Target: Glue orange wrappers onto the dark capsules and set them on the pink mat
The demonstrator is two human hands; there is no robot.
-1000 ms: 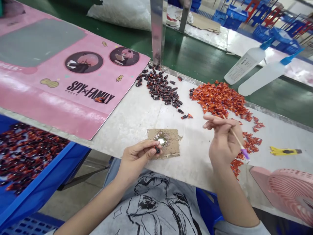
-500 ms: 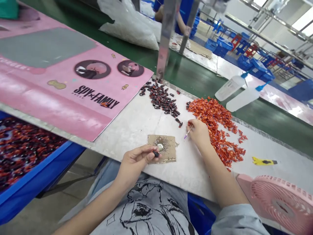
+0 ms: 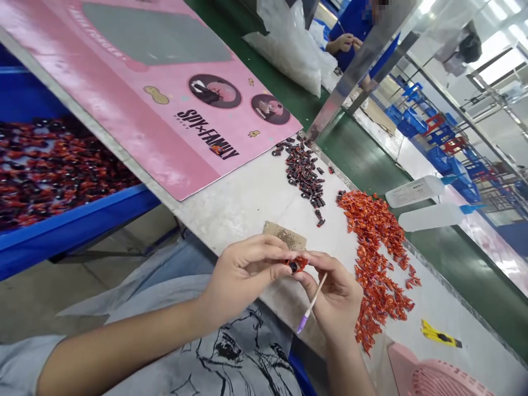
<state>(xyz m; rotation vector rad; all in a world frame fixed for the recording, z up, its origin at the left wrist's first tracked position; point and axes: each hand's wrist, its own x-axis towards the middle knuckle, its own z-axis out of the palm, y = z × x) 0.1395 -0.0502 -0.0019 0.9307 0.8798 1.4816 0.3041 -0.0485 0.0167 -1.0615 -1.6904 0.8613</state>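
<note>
My left hand (image 3: 243, 272) pinches a small black part (image 3: 293, 267) between thumb and fingertips. Against it, my right hand (image 3: 336, 291) presses a small orange-red plastic piece (image 3: 302, 263) with its thumb and forefinger. A thin stick with a purple end (image 3: 312, 305) is also tucked in the right fingers, its purple end pointing down toward my lap. Just beyond the hands lies a speckled cardboard pad (image 3: 286, 235), partly covered by my fingers. A pile of orange-red pieces (image 3: 371, 236) spreads to the right, and black-and-red assembled parts (image 3: 304, 173) lie farther back.
A pink printed mat (image 3: 165, 143) covers the table's left. Below it stands a blue bin (image 3: 82, 206) of red-and-black parts. Two white bottles (image 3: 431, 218) lean at the back right, near a yellow-handled tool (image 3: 439, 334) and pink fan (image 3: 445, 379). Across the belt sits a co-worker (image 3: 350, 41).
My right hand has come from the orange pile to my left hand, bringing an orange-red piece against the black part. The view has tilted and shifted.
</note>
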